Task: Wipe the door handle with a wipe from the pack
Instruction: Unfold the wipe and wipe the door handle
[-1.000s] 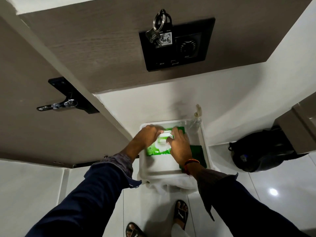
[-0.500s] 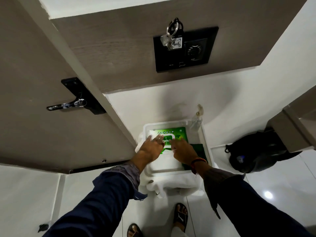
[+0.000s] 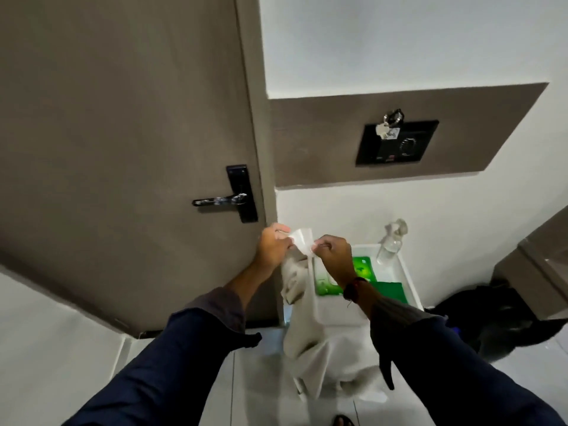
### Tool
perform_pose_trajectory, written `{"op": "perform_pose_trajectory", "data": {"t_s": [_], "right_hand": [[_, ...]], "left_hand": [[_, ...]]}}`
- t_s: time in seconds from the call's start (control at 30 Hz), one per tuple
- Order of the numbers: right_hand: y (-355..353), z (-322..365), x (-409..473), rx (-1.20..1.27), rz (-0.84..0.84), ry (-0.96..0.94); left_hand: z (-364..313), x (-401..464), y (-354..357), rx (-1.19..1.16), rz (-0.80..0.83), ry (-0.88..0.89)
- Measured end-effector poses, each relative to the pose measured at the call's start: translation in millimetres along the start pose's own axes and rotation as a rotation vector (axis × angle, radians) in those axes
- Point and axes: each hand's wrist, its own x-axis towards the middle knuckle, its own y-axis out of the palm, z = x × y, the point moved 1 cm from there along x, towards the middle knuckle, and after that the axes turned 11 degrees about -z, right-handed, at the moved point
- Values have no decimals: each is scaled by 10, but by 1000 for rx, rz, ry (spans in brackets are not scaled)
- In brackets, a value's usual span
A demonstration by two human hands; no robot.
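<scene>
A white wipe [image 3: 298, 262] hangs between my two hands, raised above the tray. My left hand [image 3: 273, 245] pinches its upper left corner and my right hand [image 3: 333, 253] pinches its upper right edge. The green wipe pack [image 3: 361, 269] lies in the white tray [image 3: 402, 272] below my right hand, partly hidden by my wrist. The chrome door handle [image 3: 219, 200] sits on a black plate on the grey door [image 3: 123, 149], up and to the left of my hands.
A clear spray bottle [image 3: 392, 241] stands at the tray's far corner. A green cloth [image 3: 390, 290] lies in the tray. A white cloth [image 3: 325, 364] drapes under the tray. Keys [image 3: 388, 126] hang on a black wall panel. A black bag [image 3: 498, 321] sits at right.
My hands have lifted off the pack with a wipe pulled out between them. The view has tilted up, bringing the door and handle upright.
</scene>
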Motion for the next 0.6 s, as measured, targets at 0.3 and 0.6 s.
{"op": "perform_pose_trajectory", "data": {"t_s": [0.3,0.6], "right_hand": [[461,957,-253,464,152,255],[850,1310,-414,335,59,28]], "left_hand": [[-489,34,-1300,223,-308,387],[-706,-142,-1418,260,-138,413]]}}
